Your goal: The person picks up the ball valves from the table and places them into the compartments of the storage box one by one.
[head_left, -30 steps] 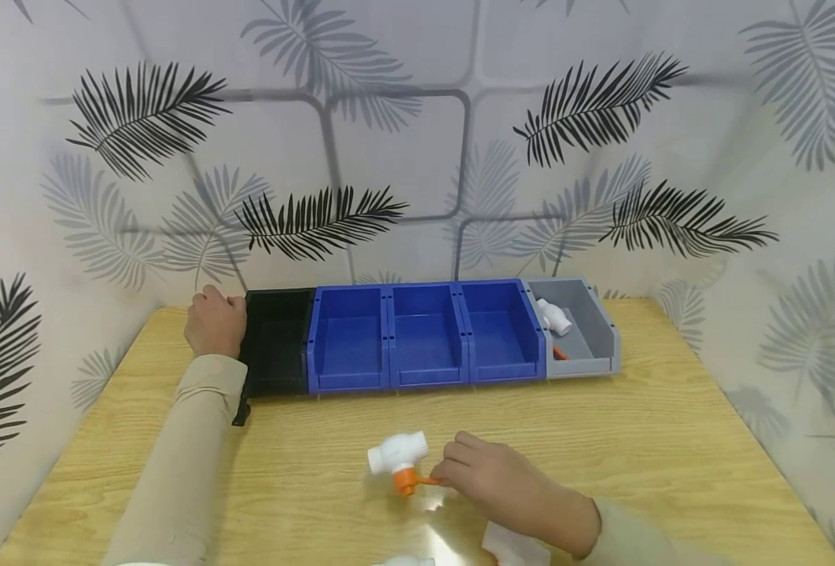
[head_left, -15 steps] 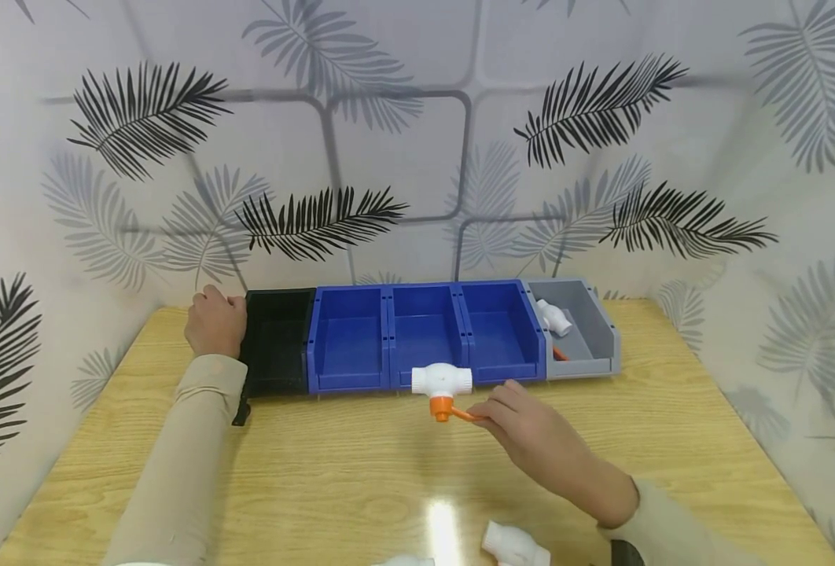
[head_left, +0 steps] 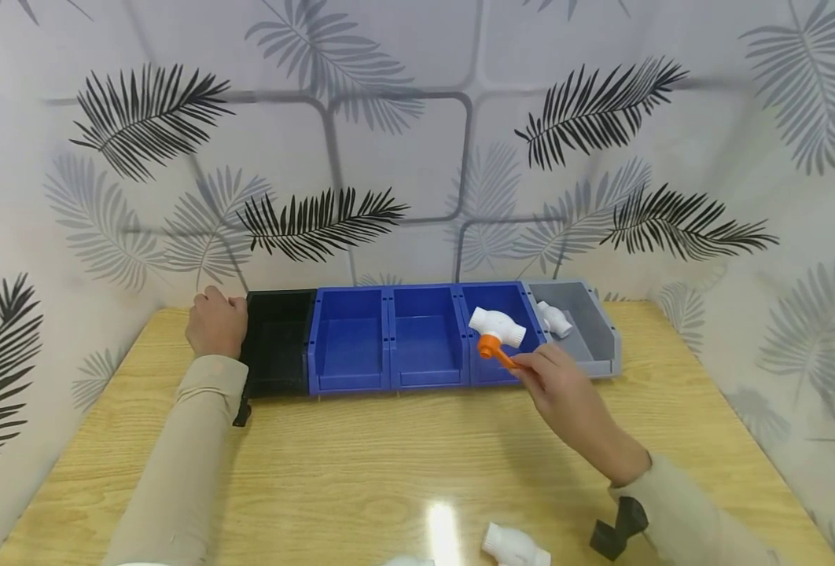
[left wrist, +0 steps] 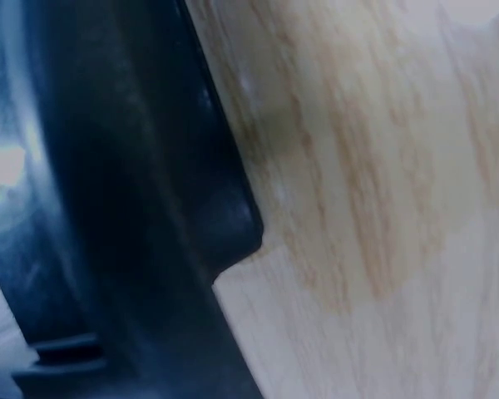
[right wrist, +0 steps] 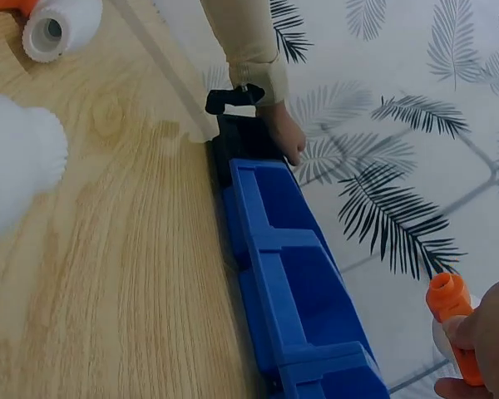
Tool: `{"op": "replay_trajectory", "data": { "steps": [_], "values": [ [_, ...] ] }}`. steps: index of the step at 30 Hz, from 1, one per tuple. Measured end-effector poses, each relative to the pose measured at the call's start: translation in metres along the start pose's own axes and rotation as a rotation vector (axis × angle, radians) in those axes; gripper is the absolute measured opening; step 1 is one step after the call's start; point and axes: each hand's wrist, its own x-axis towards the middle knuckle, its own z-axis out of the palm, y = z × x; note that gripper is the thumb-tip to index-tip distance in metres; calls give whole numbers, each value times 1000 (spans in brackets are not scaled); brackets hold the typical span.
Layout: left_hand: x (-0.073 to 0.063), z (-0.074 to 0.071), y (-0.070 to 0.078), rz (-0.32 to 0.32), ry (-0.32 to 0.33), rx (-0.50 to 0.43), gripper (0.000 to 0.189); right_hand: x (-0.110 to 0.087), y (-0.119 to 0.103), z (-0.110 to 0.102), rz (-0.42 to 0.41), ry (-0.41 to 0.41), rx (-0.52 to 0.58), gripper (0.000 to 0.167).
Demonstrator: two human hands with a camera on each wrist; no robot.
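Observation:
My right hand (head_left: 566,397) pinches the orange lever handle of a white PVC ball valve (head_left: 498,326). The valve hangs in the air over the rightmost blue bin (head_left: 498,376), body tilted. In the right wrist view the thumb and fingers (right wrist: 491,337) close on the orange handle (right wrist: 449,295). My left hand (head_left: 215,322) grips the left side wall of the black bin (head_left: 276,385), its fingers curled at the edge. The left wrist view has the dark bin wall (left wrist: 133,199) close up, without the hand. Another white valve (head_left: 554,319) lies in the grey bin (head_left: 605,366).
Two more blue bins (head_left: 350,383) stand in the row between the black bin and the rightmost blue one. At the table's (head_left: 332,472) near edge lie a white valve (head_left: 515,545) and another white piece (head_left: 409,561), cut by the frame. A patterned wall (head_left: 417,173) rises behind.
My right hand has lifted the valve from above the near table and carried it away and rightward to the rightmost blue bin. The left hand has stayed at the black bin.

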Motion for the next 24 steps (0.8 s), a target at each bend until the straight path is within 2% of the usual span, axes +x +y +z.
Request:
{"op": "replay_trajectory", "data": {
  "steps": [5, 10, 16, 24],
  "values": [
    [-1, -2, 2, -2, -28, 2, 34, 3, 13, 8, 83, 1, -43, 17],
    [0, -3, 4, 2, -30, 1, 33, 7, 22, 16, 165, -36, -55, 15],
    [0, -2, 4, 3, -8, 1, 33, 12, 33, 31, 189, -38, -51, 12],
    [-3, -4, 5, 0, 12, -3, 31, 19, 37, 52, 241, -54, -98, 11]
  ]
}}
